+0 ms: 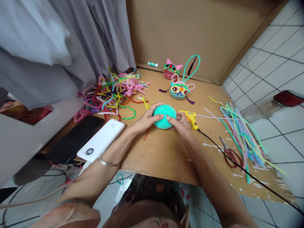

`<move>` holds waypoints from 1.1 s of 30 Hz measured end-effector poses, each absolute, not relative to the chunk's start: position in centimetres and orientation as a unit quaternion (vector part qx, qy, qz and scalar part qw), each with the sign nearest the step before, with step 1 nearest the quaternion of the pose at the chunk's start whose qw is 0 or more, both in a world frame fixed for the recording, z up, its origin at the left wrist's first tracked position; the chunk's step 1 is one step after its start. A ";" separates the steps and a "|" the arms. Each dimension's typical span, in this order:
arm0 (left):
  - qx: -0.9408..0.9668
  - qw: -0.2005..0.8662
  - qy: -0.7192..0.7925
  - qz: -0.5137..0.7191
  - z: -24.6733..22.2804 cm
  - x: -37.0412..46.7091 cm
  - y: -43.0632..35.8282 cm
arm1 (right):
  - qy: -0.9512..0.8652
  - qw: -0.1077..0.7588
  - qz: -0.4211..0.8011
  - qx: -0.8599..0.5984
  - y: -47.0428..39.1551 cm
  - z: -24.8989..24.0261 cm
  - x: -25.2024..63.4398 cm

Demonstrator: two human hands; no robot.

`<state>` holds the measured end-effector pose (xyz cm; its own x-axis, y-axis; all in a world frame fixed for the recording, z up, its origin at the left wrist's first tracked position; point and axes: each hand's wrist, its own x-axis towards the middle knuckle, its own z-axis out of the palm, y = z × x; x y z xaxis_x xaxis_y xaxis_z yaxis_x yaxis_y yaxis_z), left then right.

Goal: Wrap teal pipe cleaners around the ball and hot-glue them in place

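A round turquoise disc (163, 111), which looks wound from pipe cleaner, is held between both hands above the middle of the table. My left hand (148, 119) grips its left side, thumb on the face. On its right edge my right hand (180, 124) is closed, with its thumb also pressing the face; a small dark spot shows between the thumbs. The fingers behind the disc are mostly hidden. Just right of my right hand lies a yellow hot glue gun (193, 119). A short yellow pipe cleaner (145, 103) is close to my left fingers.
A tangled heap of pipe cleaners (118, 90) covers the back left. Two decorated animal heads (180, 90) and a glue stick (153, 64) are at the back. Straight pipe cleaners (244, 136) and red-handled scissors (231, 156) lie right, beside a black cord (220, 150). A white power bank (102, 139) lies left.
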<state>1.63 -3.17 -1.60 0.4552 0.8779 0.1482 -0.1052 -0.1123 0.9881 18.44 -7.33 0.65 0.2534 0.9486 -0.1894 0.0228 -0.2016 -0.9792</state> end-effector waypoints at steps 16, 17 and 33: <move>0.631 0.529 0.335 0.458 -1.9 2.0 -2.3 | -0.420 0.493 0.505 -0.571 -7.3 0.4 18.9; 0.628 0.529 0.337 0.461 -1.9 2.0 -2.3 | -0.421 0.493 0.505 -0.570 -7.3 0.4 18.9; 0.588 0.532 0.356 0.494 -2.2 2.1 -1.8 | -0.575 0.589 0.111 -0.557 -8.5 -0.1 18.3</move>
